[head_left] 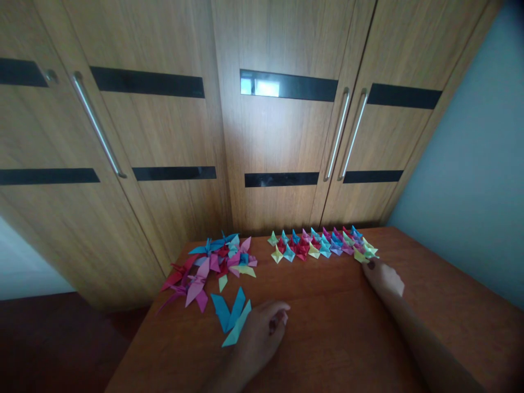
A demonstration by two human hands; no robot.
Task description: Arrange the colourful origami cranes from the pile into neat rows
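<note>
My right hand (385, 277) reaches to the right end of the rows of small folded paper pieces. Its fingertips are closed on a yellow origami piece (360, 256) at the front of the rows. My left hand (262, 332) rests low over the table with its fingers curled in, and nothing shows between them. Just left of it lie a blue folded paper crane (230, 311) and a light teal paper piece (238, 326), partly behind the hand. A loose pile of origami cranes (198, 281) in pink, red, blue and yellow spreads beyond.
The pointed origami pieces (302, 250) stand in close rows along the back of the brown wooden table (323, 327). Directly behind rises a wooden wardrobe (278, 131) with metal handles and dark strips. A pale blue wall (470, 174) borders the right side.
</note>
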